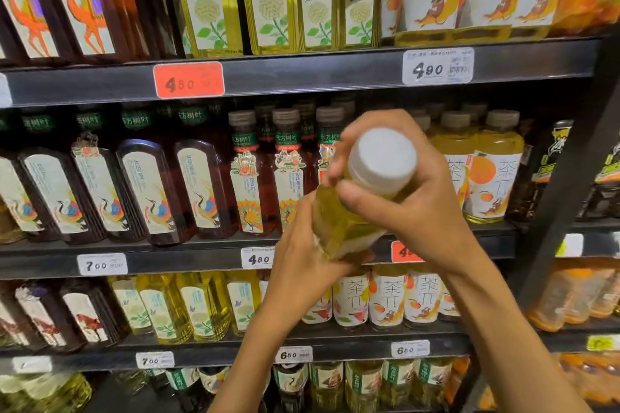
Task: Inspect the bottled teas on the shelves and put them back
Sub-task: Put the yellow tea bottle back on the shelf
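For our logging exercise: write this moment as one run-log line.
stage: inspecting | object: yellow tea bottle, off shelf | left hand: holds base | right hand: grips neck

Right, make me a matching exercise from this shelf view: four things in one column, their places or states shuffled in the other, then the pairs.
Things:
1. white screw cap
2. red price tag reading 450
3. left hand
4. white price tag reading 700

Places or states:
A. on the top shelf edge
B. under the crane-label bottles
C. supports the held yellow tea bottle's base
D. tilted toward the camera

Pairs: 1-D, 2-A, 3-C, 4-B
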